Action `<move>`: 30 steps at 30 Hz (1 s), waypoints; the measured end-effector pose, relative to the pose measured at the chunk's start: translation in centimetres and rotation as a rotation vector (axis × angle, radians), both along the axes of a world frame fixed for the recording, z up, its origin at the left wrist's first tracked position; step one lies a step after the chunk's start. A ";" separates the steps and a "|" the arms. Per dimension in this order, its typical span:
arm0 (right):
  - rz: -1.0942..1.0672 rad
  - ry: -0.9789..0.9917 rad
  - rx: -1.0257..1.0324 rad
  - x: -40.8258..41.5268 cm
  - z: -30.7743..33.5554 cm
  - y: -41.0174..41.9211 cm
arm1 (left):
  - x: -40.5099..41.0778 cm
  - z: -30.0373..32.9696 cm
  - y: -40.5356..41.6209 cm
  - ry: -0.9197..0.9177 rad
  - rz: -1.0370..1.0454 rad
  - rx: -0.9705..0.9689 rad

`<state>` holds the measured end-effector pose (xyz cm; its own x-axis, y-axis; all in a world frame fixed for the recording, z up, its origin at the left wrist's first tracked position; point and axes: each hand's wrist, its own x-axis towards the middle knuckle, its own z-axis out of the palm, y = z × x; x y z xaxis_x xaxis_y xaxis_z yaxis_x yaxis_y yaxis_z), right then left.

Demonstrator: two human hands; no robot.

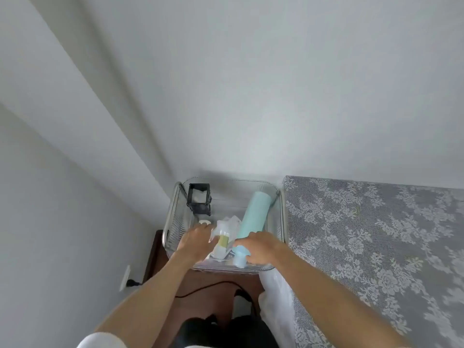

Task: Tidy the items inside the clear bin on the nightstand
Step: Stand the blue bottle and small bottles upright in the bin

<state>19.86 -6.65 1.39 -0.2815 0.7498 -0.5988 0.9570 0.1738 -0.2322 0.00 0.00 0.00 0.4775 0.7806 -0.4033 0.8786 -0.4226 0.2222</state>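
A clear bin stands on a dark wooden nightstand in the room's corner. Inside, a mint-green tube leans toward the back right, a black square frame stands at the back left, and crumpled clear packets lie in the middle. My left hand reaches into the bin and touches a small bottle with a yellow label; its grip is hidden by blur. My right hand rests on a light-blue cap-shaped item at the bin's front, fingers curled over it.
A bed with a grey lace cover lies directly right of the bin. White walls close the left and back. A wall socket with a black plug sits low on the left, and a black cable crosses the floor below the nightstand.
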 end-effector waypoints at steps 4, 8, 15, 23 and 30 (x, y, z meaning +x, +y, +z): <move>-0.012 0.021 -0.034 0.2 -1.6 -0.2 | 2.1 -1.5 1.0 0.070 0.156 -0.091; -0.019 0.013 -0.085 0.0 -3.7 -0.4 | 4.4 -3.7 1.2 0.122 0.182 -0.117; 0.088 -0.072 -0.065 -0.9 -6.2 0.8 | 5.7 -7.2 4.2 0.143 0.225 -0.104; 0.212 -0.213 0.006 -2.4 -7.3 1.5 | 6.2 -9.0 5.8 0.149 0.321 -0.191; 0.219 -0.197 0.069 -2.4 -7.3 1.6 | 5.9 -9.8 5.7 0.074 0.431 -0.294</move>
<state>17.45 -5.06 -5.94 -0.3243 0.7250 -0.6077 0.9205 0.3898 -0.0263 5.94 5.69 -9.78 0.1007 0.7484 -0.6555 0.9767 0.0512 0.2084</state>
